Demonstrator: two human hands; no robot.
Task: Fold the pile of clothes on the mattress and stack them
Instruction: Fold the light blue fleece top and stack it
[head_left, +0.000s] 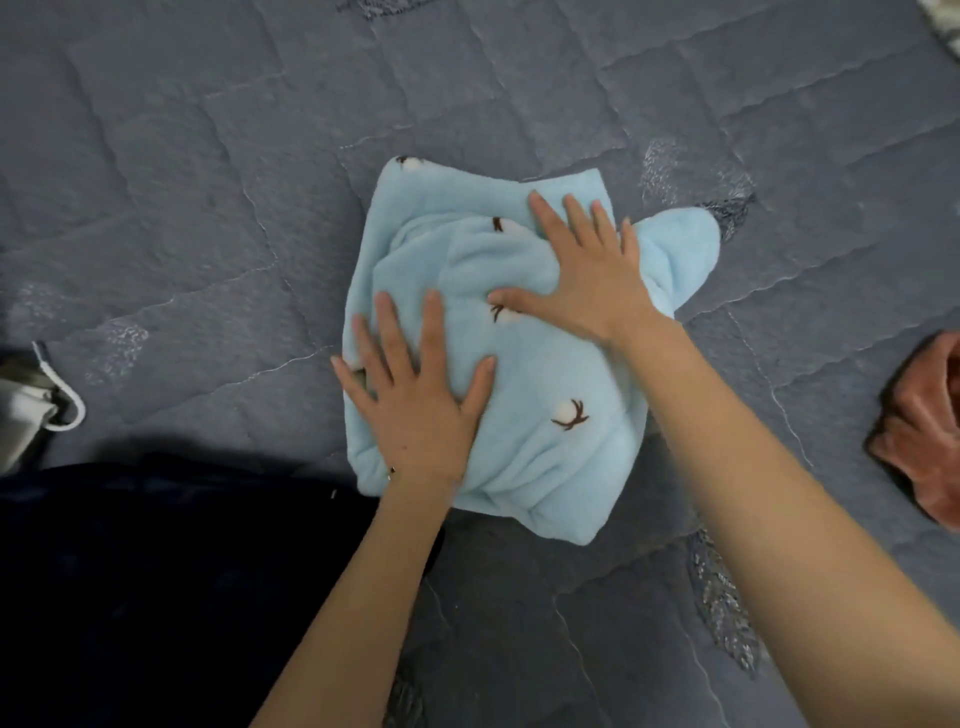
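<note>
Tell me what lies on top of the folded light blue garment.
The left hand and the right hand press flat on the light blue garment. The fabric beneath the palms is covered.

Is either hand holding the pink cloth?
No, the left hand and right hand both press flat on the blue fleece garment; the pink cloth lies apart.

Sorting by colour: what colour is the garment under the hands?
The garment is light blue with brown-and-white motifs; head view.
</note>
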